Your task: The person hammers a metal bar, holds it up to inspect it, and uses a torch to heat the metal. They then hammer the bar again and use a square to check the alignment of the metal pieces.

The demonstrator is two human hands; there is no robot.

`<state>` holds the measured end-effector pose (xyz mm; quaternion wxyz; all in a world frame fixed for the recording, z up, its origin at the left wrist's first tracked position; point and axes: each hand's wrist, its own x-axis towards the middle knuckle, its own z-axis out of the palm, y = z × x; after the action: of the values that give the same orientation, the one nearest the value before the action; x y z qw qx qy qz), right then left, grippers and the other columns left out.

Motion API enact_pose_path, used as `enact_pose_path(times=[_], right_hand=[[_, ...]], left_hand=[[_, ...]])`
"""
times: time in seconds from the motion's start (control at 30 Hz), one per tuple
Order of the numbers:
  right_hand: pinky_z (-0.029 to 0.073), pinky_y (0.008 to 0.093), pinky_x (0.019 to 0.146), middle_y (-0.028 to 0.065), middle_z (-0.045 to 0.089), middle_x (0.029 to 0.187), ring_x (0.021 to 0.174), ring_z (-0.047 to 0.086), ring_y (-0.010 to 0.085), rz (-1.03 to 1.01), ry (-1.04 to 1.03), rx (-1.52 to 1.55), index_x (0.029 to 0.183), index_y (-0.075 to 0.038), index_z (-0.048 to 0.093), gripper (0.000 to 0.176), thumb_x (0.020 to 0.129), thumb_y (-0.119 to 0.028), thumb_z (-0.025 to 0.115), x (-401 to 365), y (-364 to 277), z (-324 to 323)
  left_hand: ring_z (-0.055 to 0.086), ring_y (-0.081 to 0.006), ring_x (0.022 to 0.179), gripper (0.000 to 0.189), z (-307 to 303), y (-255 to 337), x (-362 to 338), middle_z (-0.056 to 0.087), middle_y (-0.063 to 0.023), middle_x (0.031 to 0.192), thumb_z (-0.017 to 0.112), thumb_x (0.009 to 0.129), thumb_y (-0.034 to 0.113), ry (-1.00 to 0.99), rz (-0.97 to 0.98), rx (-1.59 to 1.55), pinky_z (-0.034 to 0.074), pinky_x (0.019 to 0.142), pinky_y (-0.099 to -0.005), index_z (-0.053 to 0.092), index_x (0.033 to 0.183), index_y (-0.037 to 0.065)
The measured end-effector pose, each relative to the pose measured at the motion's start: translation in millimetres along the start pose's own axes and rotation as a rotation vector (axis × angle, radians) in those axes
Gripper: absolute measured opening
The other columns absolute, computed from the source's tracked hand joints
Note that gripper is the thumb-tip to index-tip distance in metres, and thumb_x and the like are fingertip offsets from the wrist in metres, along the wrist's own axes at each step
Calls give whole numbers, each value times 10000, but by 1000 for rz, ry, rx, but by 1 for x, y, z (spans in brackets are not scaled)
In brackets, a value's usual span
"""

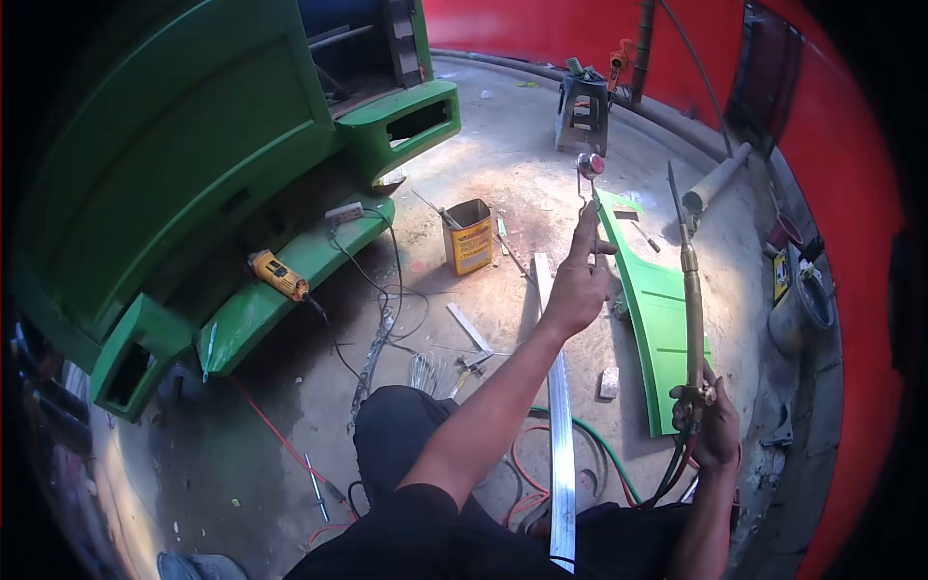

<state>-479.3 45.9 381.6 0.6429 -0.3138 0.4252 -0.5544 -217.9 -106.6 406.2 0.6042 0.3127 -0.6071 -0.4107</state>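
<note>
My left hand [580, 295] is raised in the middle, closed round the wire handle of a flint striker [589, 166], with one finger stretched along it. The striker's round cup is at the top, apart from the torch. Lower right, my right hand [716, 422] is wrapped round the valve end of a brass gas torch [693, 309]. The torch stands nearly upright, its thin tip pointing up. No flame shows at the tip. A green and a red hose run down from its base. Behind the hands lies a bright green panel [657, 309] on the floor.
A long metal bar [562, 445] runs beside my left forearm. A yellow can [471, 239] stands ahead. Left are a green vehicle body [213, 106], a yellow angle grinder [278, 275] and a power strip [344, 211]. A stool [583, 111] stands far back; a bucket [801, 314] is right.
</note>
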Motion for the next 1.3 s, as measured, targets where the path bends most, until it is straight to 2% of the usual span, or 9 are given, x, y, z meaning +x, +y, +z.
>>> enact_pose_path(times=[0.1, 0.2, 0.3, 0.37, 0.73, 0.9, 0.93, 1.1, 1.3], right_hand=[[539, 305, 677, 150, 642, 1010, 762, 647, 191, -78, -183, 56, 1570, -89, 269, 712, 1010, -426, 553, -1, 3, 5], [528, 303, 753, 62, 596, 973, 819, 610, 149, -155, -31, -478, 1572, -60, 287, 972, 779, -82, 849, 10, 21, 20], [518, 312, 745, 82, 616, 970, 803, 588, 140, -371, -72, -1051, 1428, 8, 496, 774, 752, -73, 864, 28, 70, 9], [522, 323, 735, 88, 626, 965, 784, 600, 141, -109, -85, -1089, 1266, 40, 594, 581, 763, -87, 857, 14, 69, 33], [569, 300, 507, 127, 620, 968, 655, 633, 164, 164, -228, 37, 1609, -109, 15, 1026, 849, 68, 680, 29, 68, 31], [537, 264, 517, 85, 623, 929, 673, 628, 128, 165, -143, -213, 1600, -75, 163, 924, 847, 74, 677, 48, 62, 7], [542, 264, 532, 85, 624, 931, 688, 633, 128, 176, -143, -237, 1601, -74, 161, 932, 843, 77, 682, 48, 60, 4], [566, 285, 591, 97, 636, 947, 734, 650, 136, 218, -193, -342, 1603, -110, 183, 958, 827, 69, 715, 42, 59, 0], [581, 315, 569, 102, 637, 918, 695, 658, 160, 301, -235, -291, 1600, -120, 197, 942, 834, 73, 711, 40, 62, 2]], left_hand=[[629, -115, 694, 530, 18, -51, -27, 626, -135, 1132, 486, 942, 48, -54, -254, -54, 555, 687, -275, 452, 1470, 47], [651, -170, 825, 564, 43, -59, -44, 626, -153, 1046, 507, 1038, 455, 42, -436, -584, 579, 772, -334, 560, 1271, -56], [660, -161, 766, 540, 63, -38, -51, 632, -108, 915, 509, 1018, 527, 411, -586, -846, 587, 702, -298, 608, 1093, 2], [646, -152, 718, 450, 67, -46, -57, 612, -89, 845, 553, 1013, 483, 469, -621, -877, 572, 637, -289, 587, 1003, 35], [604, -128, 620, 323, 65, -137, -47, 591, -28, 792, 596, 1015, 370, 275, -675, -800, 535, 566, -287, 618, 1022, 47], [696, -210, 810, 558, 18, -182, -55, 701, -164, 1101, 488, 1016, 171, -113, -588, 232, 555, 762, -298, 348, 1552, 105], [706, -232, 849, 761, 6, -182, -55, 665, -198, 1232, 457, 969, 27, -139, -639, 227, 562, 787, -318, 113, 1621, 218], [687, -173, 796, 922, -14, -174, -68, 643, -189, 1262, 432, 951, -54, 111, -408, -30, 566, 747, -297, -131, 1595, 292], [551, -85, 641, 454, -18, -172, -46, 639, -40, 812, 564, 1005, 138, 21, -596, -152, 451, 595, -248, 494, 1447, 64]])
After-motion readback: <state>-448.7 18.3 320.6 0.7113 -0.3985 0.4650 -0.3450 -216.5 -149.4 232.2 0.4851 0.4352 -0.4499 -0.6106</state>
